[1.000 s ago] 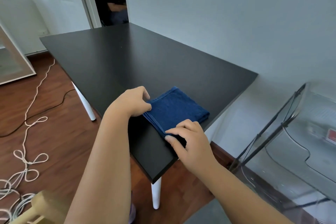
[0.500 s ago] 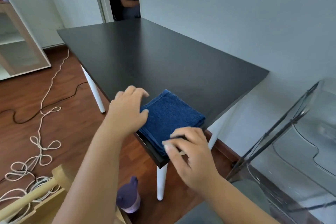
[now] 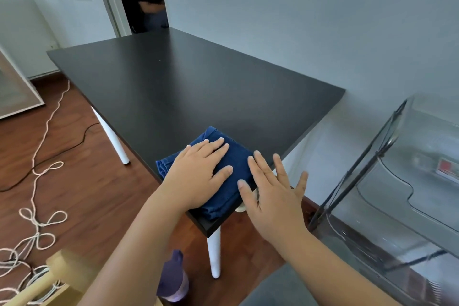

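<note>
You're not getting a single readable word or number here. The only marking showing is a small red-and-white sticker (image 3: 447, 168), showing through the clear plastic chair with black metal rods (image 3: 387, 181) on your right, and its print is blurring beyond reading.

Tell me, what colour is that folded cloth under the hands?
Dark blue, plain, no pattern: the folded cloth shows best in the head view.

towel (image 3: 231, 164): dark blue terry cloth, looked soft and nubby
table (image 3: 188, 87): black top, matt and smooth
table leg (image 3: 214, 253): white, kinda glossy
floor (image 3: 82, 176): reddish wood, slight sheen
chair (image 3: 407, 181): clear glossy plastic
</note>
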A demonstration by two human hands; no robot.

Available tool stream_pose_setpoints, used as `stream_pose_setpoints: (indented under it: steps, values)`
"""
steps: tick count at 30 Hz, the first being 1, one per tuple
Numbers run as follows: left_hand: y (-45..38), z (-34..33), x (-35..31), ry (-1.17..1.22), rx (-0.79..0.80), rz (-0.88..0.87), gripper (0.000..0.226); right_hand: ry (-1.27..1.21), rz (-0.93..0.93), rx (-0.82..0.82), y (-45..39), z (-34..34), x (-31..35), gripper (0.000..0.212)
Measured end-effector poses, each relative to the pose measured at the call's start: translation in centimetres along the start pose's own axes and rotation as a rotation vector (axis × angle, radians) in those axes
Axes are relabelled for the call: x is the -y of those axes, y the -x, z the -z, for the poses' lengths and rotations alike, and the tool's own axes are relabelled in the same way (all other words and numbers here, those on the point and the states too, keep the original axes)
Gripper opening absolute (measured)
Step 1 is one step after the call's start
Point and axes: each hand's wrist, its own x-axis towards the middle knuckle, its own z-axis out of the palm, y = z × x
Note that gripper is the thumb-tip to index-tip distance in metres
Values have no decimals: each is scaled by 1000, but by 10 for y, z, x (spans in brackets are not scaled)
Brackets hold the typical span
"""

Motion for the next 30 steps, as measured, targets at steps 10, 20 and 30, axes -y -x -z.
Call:
stream_pose_setpoints:
  steps: [10,20,30]
  values:
    - [-9,42,-93,341,-398,-373,36,-30,-164,-302,-1,55,-71,50]
    - [-58,0,-258,761,-253,-628,17,-248,-520,-725,51,161,-228,36]
    - [-142,-54,-397,890,242,-556,30,-209,-731,-921,99,229,-339,43]
